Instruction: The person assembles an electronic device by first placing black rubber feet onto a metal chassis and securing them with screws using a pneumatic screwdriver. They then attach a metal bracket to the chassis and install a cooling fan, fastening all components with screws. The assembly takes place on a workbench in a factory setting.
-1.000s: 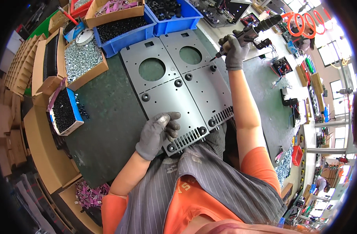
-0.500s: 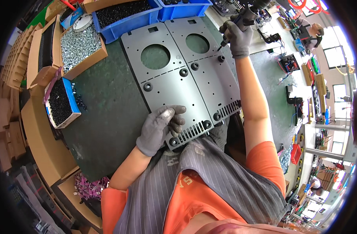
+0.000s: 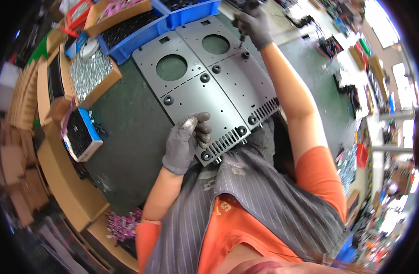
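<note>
Two grey sheet-metal panels (image 3: pixel 191 102) lie side by side before me, each with a large round hole and a row of slots at its near end. Black round feet (image 3: pixel 205 78) stand at several spots on them. In a grey glove, my right hand (image 3: pixel 256 28) is closed around a dark power screwdriver (image 3: pixel 251 5), partly cut off by the top edge. Its bit points down at the right panel's far right edge, close to a foot (image 3: pixel 245 55). My gloved left hand (image 3: pixel 184 144) hovers over the left panel's near left corner, fingers curled; their contents are hidden.
Blue bins (image 3: pixel 131 39) of dark small parts stand beyond the panels. To the left are a carton of silvery screws (image 3: pixel 91 75) and a small box of black screws (image 3: pixel 79 132). Purple metal pieces (image 3: pixel 122 223) lie at lower left. Another bench with equipment (image 3: pixel 330 48) runs along the right.
The whole view has shifted, so the panels appear further up and left. My left fingers have curled in more. The screwdriver bit stays near the same edge of the right panel.
</note>
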Demonstrator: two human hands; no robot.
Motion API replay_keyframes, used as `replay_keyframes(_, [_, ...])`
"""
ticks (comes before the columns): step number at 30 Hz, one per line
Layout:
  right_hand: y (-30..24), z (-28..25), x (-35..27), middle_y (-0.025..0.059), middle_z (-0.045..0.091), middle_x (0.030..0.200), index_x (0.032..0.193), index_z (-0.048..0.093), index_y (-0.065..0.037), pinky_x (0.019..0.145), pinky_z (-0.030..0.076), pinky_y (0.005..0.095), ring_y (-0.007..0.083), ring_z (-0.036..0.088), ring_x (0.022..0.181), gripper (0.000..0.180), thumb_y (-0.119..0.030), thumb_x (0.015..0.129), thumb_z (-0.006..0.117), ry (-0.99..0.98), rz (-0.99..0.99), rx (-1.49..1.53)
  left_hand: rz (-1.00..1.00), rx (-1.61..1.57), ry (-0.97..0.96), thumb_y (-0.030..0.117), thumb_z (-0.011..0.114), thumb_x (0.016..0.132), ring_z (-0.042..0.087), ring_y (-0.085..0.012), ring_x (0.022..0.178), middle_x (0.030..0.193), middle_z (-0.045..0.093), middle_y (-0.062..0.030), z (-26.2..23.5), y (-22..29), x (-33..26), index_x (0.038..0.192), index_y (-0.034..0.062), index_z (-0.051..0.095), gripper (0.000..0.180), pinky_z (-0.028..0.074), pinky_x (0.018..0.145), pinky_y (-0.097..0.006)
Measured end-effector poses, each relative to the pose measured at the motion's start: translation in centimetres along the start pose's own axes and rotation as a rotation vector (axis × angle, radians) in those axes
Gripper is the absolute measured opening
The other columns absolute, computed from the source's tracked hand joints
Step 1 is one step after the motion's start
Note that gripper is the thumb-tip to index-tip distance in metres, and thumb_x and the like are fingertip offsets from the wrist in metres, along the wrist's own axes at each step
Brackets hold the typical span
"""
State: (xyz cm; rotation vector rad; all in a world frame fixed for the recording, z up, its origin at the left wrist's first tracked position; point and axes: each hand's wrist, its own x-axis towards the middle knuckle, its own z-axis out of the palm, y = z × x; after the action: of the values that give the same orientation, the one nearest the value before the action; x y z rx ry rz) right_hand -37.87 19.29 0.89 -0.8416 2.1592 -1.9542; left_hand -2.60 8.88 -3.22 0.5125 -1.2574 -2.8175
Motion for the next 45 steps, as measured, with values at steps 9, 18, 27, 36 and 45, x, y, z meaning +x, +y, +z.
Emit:
replay_keyframes(9, [-7.6,-6.6,-9.6,0.0112,0.058,0.086,0.101,0.050,-0.002,0.054,0.052,0.0335,0.0223,0.063,0.064,0.032,-0.007,0.073,0.064,0.062,-0.068,0.556,0.041,0.013,-0.005,0.032,0.050,0.093,0.055,-0.0147,0.066,0.082,0.058,-0.0067,-1.1,-0.4,0.0,0.115,-0.0006,0.055,0.039,0.044,0.055,-0.026])
replay_keyframes(18, [-2.3,-16.5,-26.7,0.0117,0.057,0.095,0.107,0.053,0.001,0.071,0.050,0.0280,0.0165,0.060,0.079,0.036,0.001,0.072,0.062,0.432,-0.086,0.093,0.084,0.136,-0.002,0.029,0.050,0.093,0.056,-0.0146,0.066,0.082,0.060,-0.0070,0.0,-0.7,0.0,0.111,-0.0001,0.057,0.035,0.045,0.052,-0.025])
replay_keyframes(27, [3.5,-15.5,-30.0,0.0096,0.062,0.081,0.096,0.059,-0.003,0.069,0.049,0.0336,0.0243,0.061,0.070,0.031,-0.011,0.067,0.069,0.381,-0.142,-0.479,0.118,0.326,0.107,0.031,0.053,0.092,0.054,-0.0127,0.062,0.081,0.061,-0.0050,1.5,-1.1,-0.1,0.111,0.0011,0.057,0.035,0.042,0.050,-0.023])
replay_keyframes(36, [2.4,-15.0,-29.5,0.0117,0.061,0.103,0.104,0.057,-0.008,0.096,0.038,0.0465,0.0341,0.052,0.110,0.047,-0.017,0.061,0.072,0.312,-0.243,-1.056,0.113,0.277,0.075,0.023,0.049,0.095,0.058,-0.0124,0.064,0.082,0.063,-0.0087,1.2,-0.9,-0.1,0.112,-0.0020,0.056,0.031,0.047,0.052,-0.024])
replay_keyframes(45, [-4.4,-11.7,-26.4,0.0153,0.058,0.114,0.116,0.055,-0.004,0.095,0.043,0.0402,0.0310,0.054,0.110,0.050,-0.012,0.068,0.068,0.574,-0.452,-0.764,0.092,0.266,0.050,0.028,0.051,0.093,0.057,-0.0120,0.062,0.080,0.062,-0.0078,1.5,-0.7,0.1,0.110,-0.0025,0.057,0.035,0.046,0.051,-0.023])
